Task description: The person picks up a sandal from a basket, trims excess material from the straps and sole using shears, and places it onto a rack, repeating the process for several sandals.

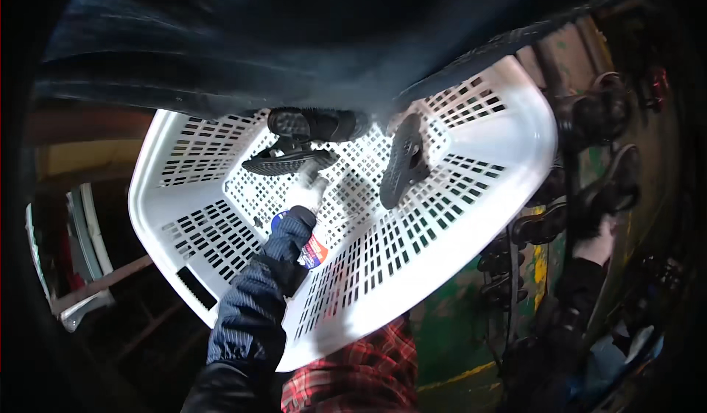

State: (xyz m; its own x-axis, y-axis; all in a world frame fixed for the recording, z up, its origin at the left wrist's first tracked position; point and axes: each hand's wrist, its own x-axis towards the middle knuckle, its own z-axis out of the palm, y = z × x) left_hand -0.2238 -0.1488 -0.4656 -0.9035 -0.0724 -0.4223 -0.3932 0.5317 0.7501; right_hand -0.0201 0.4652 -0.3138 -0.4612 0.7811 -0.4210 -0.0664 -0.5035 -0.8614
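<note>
My left hand (283, 245), in a dark blue knit glove, grips a white squeeze bottle (315, 214) with a blue and red label. Its nozzle points at a black shoe sole (289, 162) lying in a white perforated plastic basket (479, 155). Another black sole (403, 160) and a black shoe (317, 123) also lie in the basket. My right hand (595, 242), pale below a black sleeve, is out past the basket's right rim, closed on a black shoe piece (610, 191).
Several more black shoe pieces (534, 229) are stacked to the right of the basket. Red plaid cloth (361, 372) shows under the basket's near edge, above a worn green floor (442, 325). Dark fabric covers the top of the view.
</note>
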